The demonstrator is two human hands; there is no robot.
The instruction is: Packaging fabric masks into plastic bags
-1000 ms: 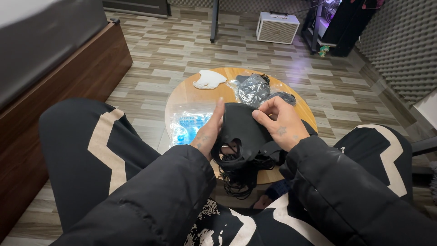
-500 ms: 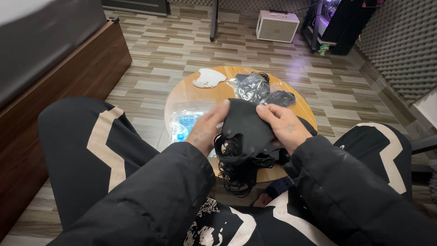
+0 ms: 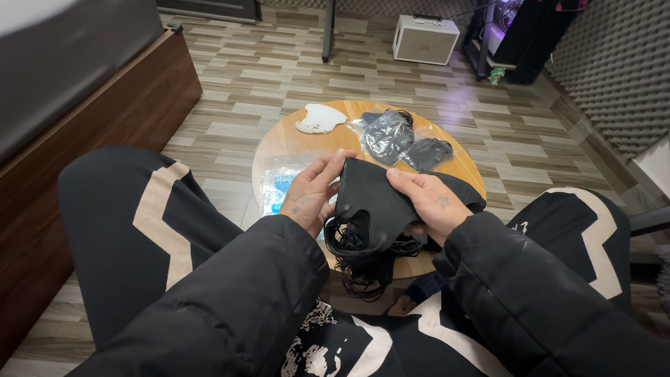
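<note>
Above the near edge of the round wooden side table [image 3: 447,150], both hands pinch a stack of black fabric face masks [image 3: 373,202]. Left hand [image 3: 310,195]: fingers extended up the stack's left edge, thumb hidden behind the hand, grasping the stack. Right hand [image 3: 429,206]: fingers curled over the stack's right side, index tip near the top, also grasping. Stack stands roughly upright, long axis running from the lap up and away toward the table, top edge pointing away from the person and slightly left, broad face toward the camera. Tangle of black elastic ear loops [image 3: 363,262] hangs from the stack's lower end, down over the table edge toward the knees.

Just left of the left hand, a clear plastic packet with blue print [image 3: 276,188] lies on the table. Farther back: a white moulded mask [image 3: 319,119] near the far left rim, two clear plastic bags holding dark masks [image 3: 401,139] near the middle, well apart from the hands. Black jacket sleeves [image 3: 230,307] and black trousers with cream zigzag stripes [image 3: 157,216] fill the foreground. White box-shaped speaker [image 3: 426,38] sits on the wood-plank floor [image 3: 272,77] beyond.
</note>
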